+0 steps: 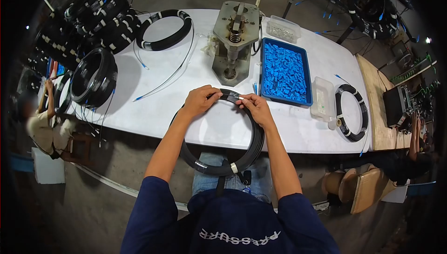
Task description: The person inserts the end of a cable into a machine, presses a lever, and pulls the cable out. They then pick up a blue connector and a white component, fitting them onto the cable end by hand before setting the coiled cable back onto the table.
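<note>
Our left hand point(203, 100) closes over the upper left of a black cable coil point(257, 142), thumb and fingers pinching its top. Our right hand point(256, 109) pinches the same stretch from the other side, its fingertips at a small white piece point(240, 98) on the coil; we cannot tell whether they hold that piece or the cable under it. The coil's top is over the near part of the white table point(135, 114), and its bottom, with a white tie point(233, 167), reaches past the edge above our lap.

Just beyond our hands we have a metal press point(233, 49). To its right is a blue tray point(308, 79) full of small blue plugs point(285, 70), with one clear box point(279, 38) behind it and another clear box point(323, 109) beside it. Farther right lies a smaller coil point(362, 112). Behind and left, another coil point(163, 44) lies near a loose cable point(174, 73). Stacked coils point(88, 16) rise at far left, near a seated person point(51, 126).
</note>
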Demonstrator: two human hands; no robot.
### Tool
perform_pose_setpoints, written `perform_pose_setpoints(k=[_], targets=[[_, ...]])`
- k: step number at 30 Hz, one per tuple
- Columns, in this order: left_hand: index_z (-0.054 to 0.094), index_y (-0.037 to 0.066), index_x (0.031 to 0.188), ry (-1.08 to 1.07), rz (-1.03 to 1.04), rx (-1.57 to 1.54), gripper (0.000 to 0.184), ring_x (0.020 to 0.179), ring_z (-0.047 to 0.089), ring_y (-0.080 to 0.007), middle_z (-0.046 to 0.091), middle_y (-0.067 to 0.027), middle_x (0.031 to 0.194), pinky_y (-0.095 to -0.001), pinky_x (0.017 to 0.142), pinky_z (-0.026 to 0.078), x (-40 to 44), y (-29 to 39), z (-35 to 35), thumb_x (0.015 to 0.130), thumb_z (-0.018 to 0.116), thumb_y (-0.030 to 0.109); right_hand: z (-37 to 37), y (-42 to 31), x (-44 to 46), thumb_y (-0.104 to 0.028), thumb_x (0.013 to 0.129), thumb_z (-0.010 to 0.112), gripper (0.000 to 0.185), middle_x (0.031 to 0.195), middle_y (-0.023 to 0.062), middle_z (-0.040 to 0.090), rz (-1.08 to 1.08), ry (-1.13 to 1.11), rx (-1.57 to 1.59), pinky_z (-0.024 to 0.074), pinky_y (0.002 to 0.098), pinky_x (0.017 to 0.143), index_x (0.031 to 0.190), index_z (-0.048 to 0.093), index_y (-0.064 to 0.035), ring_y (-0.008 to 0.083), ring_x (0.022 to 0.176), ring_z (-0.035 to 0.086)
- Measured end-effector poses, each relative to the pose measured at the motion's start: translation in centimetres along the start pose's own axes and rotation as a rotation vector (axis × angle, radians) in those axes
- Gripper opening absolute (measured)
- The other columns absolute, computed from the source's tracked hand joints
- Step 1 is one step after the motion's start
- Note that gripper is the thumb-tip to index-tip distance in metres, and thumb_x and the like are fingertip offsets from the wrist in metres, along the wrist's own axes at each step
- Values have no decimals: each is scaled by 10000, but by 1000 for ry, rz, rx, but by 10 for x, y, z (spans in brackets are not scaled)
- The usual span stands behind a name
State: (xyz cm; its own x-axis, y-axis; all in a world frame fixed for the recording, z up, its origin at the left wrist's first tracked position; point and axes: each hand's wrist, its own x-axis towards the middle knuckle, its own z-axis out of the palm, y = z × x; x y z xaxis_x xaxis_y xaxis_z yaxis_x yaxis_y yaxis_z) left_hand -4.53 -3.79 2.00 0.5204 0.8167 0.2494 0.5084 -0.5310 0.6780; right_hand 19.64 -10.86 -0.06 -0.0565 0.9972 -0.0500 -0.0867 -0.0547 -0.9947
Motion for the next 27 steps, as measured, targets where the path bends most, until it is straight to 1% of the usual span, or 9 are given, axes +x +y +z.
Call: perform_pose_setpoints(k=[3,5,6,9,13,14,18,23,27], targets=[[727,69,1005,62,48,-41,197,636,598,-214,633,-66,775,-319,596,464,6,0,1,931,674,244,9,2,-2,-99,1004,572,193,959,91,722,17,45,-10,516,236,800,1126,640,34,98,830,629],[717,78,978,32,-9,-43,222,755,646,-282,677,-72,878,-364,674,505,11,1,-1,941,643,284,16,2,-3,-111,1006,573,193,928,84,716,-22,169,-167,518,244,798,1116,636,35,100,809,631],[717,78,978,34,-8,-39,222,755,646,-282,677,-72,878,-364,674,505,13,-1,0,941,643,284,22,5,-3,-145,999,587,180,839,65,703,-73,224,-154,501,243,720,1063,646,13,98,772,631],[706,72,977,110,38,-83,207,765,646,-295,671,-80,869,-364,687,509,21,-11,3,949,635,265,37,10,3,-182,998,592,192,792,52,693,-87,381,-259,492,244,677,1039,641,-2,91,719,621],[674,41,922,116,64,-37,218,750,632,-325,654,-107,838,-392,673,502,37,-18,2,950,615,249,47,10,36,-300,1006,529,280,786,90,715,-61,524,-479,516,342,685,1010,636,-42,204,692,686],[660,29,881,113,69,-5,229,741,629,-337,649,-121,820,-410,666,499,40,-19,1,948,607,241,45,7,44,-315,1002,501,306,832,133,721,6,515,-495,518,389,729,1017,636,-41,284,768,702],[593,26,821,209,-61,186,267,736,633,-398,647,-193,802,-477,668,486,47,-20,10,958,555,252,43,6,74,-263,998,484,296,915,199,709,42,442,-418,504,407,799,1027,630,-8,352,896,681],[602,25,866,253,-176,153,319,750,644,-419,664,-212,812,-502,682,493,68,-17,25,985,517,309,36,33,109,-264,1006,451,326,1016,261,678,139,543,-329,485,446,858,1036,619,13,424,990,642],[604,13,831,213,-402,141,409,787,661,-431,682,-224,813,-511,697,502,79,-18,24,1003,496,368,42,21,106,-279,1013,421,353,1023,305,658,98,492,-452,471,491,883,1076,597,20,478,1024,613]])
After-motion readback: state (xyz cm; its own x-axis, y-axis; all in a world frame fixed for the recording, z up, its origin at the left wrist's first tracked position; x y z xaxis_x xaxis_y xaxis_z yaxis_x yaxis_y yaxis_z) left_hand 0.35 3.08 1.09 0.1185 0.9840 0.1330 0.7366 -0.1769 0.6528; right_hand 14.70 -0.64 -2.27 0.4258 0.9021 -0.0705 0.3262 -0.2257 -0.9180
